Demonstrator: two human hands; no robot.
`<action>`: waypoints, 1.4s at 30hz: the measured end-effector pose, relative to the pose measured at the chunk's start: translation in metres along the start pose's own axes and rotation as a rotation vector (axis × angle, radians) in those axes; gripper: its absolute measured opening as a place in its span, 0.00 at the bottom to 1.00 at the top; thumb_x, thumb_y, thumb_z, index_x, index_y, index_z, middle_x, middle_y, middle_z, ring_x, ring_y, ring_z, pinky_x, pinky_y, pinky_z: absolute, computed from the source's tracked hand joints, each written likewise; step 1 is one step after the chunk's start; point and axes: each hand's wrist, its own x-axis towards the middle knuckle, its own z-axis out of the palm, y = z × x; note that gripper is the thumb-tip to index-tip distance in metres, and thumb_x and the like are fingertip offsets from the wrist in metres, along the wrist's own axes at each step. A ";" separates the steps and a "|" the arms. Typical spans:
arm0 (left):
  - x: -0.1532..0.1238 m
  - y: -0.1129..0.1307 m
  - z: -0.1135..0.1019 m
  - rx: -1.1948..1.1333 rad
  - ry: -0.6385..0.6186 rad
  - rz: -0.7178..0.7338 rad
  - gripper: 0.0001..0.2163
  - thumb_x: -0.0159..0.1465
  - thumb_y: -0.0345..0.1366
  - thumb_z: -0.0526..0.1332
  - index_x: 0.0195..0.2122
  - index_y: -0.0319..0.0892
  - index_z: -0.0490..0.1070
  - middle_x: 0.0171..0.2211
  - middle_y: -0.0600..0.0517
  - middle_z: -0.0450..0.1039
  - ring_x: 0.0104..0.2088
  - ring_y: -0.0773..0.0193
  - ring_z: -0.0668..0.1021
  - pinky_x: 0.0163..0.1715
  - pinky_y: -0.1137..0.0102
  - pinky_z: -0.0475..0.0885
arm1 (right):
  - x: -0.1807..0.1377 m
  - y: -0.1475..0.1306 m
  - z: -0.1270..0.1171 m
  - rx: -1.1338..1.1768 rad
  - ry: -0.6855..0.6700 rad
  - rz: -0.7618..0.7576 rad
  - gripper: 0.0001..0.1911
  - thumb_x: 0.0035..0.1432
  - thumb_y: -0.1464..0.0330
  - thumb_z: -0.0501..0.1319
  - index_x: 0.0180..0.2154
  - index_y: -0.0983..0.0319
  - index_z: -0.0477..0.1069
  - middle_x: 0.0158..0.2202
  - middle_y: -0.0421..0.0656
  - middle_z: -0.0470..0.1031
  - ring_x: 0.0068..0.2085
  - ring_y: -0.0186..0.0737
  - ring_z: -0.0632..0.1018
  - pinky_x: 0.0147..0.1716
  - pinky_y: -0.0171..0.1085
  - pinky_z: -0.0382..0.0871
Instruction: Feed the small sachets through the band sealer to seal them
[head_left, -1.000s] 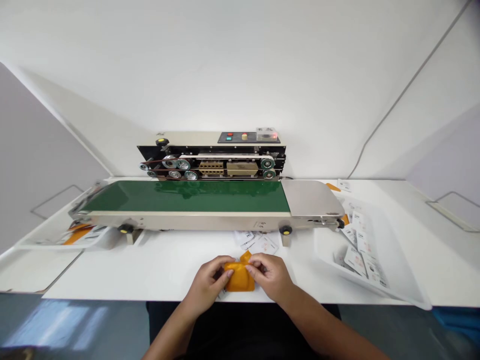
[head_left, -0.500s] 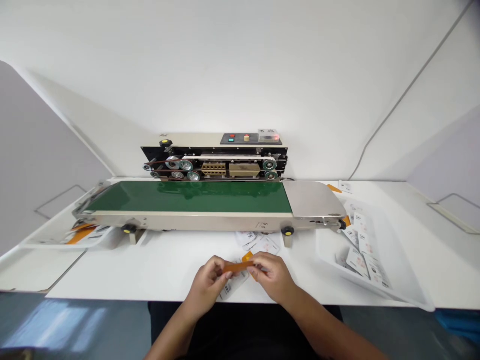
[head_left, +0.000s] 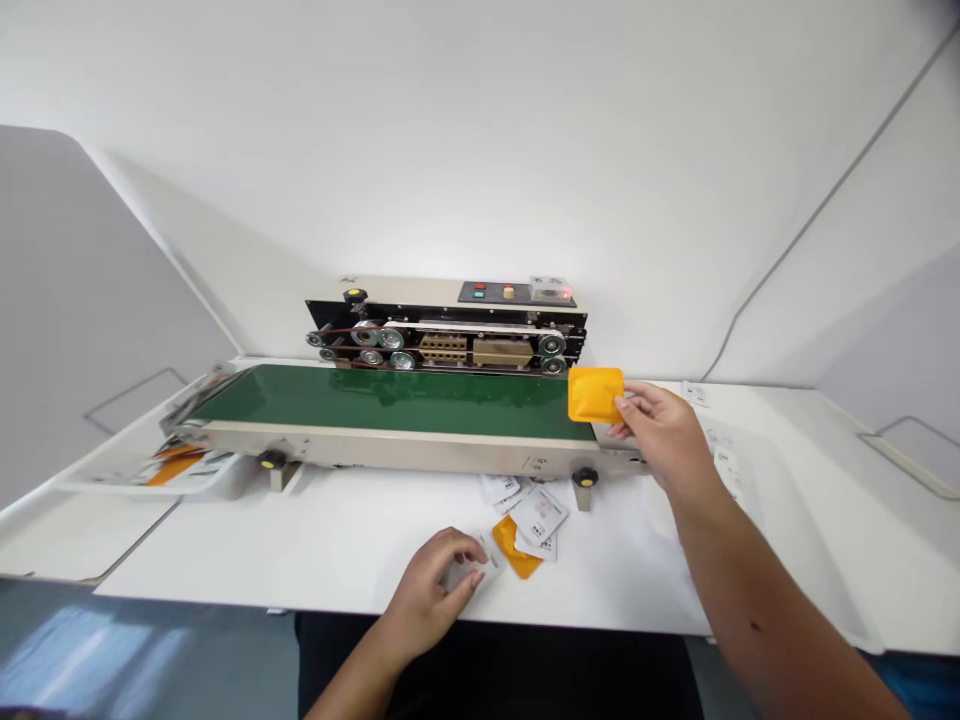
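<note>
Pouch of glossy orange film [head_left: 596, 394] is held up at the right end of a green conveyor belt [head_left: 397, 400], pinched along its right edge by the right hand [head_left: 664, 435], with the thumb on its face and the fingers closed behind it. This edge-only grip leaves nearly the whole pouch showing and keeps the hand itself back from the belt, although the picture does not settle how high the pouch sits above it. The belt runs along the front of a beige-and-black band sealer [head_left: 442, 348], whose exposed wheels and bands face the person and whose black control panel [head_left: 517, 292] sits on top, probably placed there to keep the switches away from the working area. The left hand [head_left: 427, 585] lies low near the tabletop's [head_left: 225, 560] front edge, its fingers loosely curved against a white printed sachet [head_left: 480, 562]; they touch it, but whether they grip it cannot be told. Just beside that sachet, a second orange pouch [head_left: 514, 548] lies tilted, its upper corner tucked against a loose pile of white printed sachets [head_left: 538, 515] at the middle of the tabletop, close enough for the left hand to reach easily. Toward the tabletop's left end, a shallow white tray [head_left: 142, 478] holds orange-and-white packets [head_left: 176, 465], set to one side of the machine, while more white sachets [head_left: 724, 465] lie toward the right end, partly hidden by the right forearm.
</note>
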 end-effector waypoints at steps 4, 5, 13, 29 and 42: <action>-0.001 0.003 -0.001 0.022 -0.008 0.066 0.04 0.69 0.33 0.61 0.42 0.45 0.75 0.38 0.47 0.78 0.39 0.58 0.79 0.41 0.65 0.75 | 0.035 -0.003 0.002 0.072 -0.008 0.192 0.18 0.58 0.66 0.71 0.48 0.65 0.76 0.28 0.43 0.81 0.23 0.33 0.79 0.24 0.30 0.79; -0.001 0.003 -0.001 0.023 -0.010 0.076 0.04 0.69 0.33 0.61 0.42 0.45 0.75 0.37 0.47 0.78 0.39 0.58 0.79 0.41 0.65 0.75 | 0.042 -0.003 0.003 0.095 -0.010 0.237 0.15 0.58 0.68 0.71 0.46 0.66 0.76 0.27 0.44 0.80 0.22 0.32 0.78 0.24 0.29 0.79; 0.002 0.010 -0.002 0.037 -0.014 0.104 0.05 0.70 0.32 0.58 0.40 0.44 0.74 0.35 0.47 0.79 0.37 0.58 0.79 0.39 0.65 0.74 | 0.074 -0.003 0.018 0.166 -0.059 0.385 0.04 0.61 0.77 0.69 0.39 0.68 0.75 0.25 0.45 0.79 0.20 0.31 0.78 0.20 0.26 0.78; 0.001 0.013 -0.004 0.074 -0.012 0.143 0.05 0.70 0.32 0.58 0.39 0.44 0.74 0.33 0.48 0.78 0.35 0.59 0.78 0.37 0.66 0.73 | -0.039 -0.008 0.021 -0.350 0.038 -0.443 0.12 0.66 0.63 0.62 0.49 0.58 0.77 0.48 0.48 0.81 0.49 0.47 0.80 0.52 0.48 0.77; 0.006 0.013 0.001 0.128 -0.081 0.076 0.05 0.70 0.33 0.59 0.39 0.45 0.74 0.34 0.48 0.79 0.36 0.58 0.79 0.38 0.66 0.74 | -0.169 0.096 0.071 -0.743 -0.731 -0.469 0.31 0.66 0.69 0.60 0.68 0.56 0.63 0.68 0.47 0.67 0.70 0.53 0.63 0.70 0.58 0.57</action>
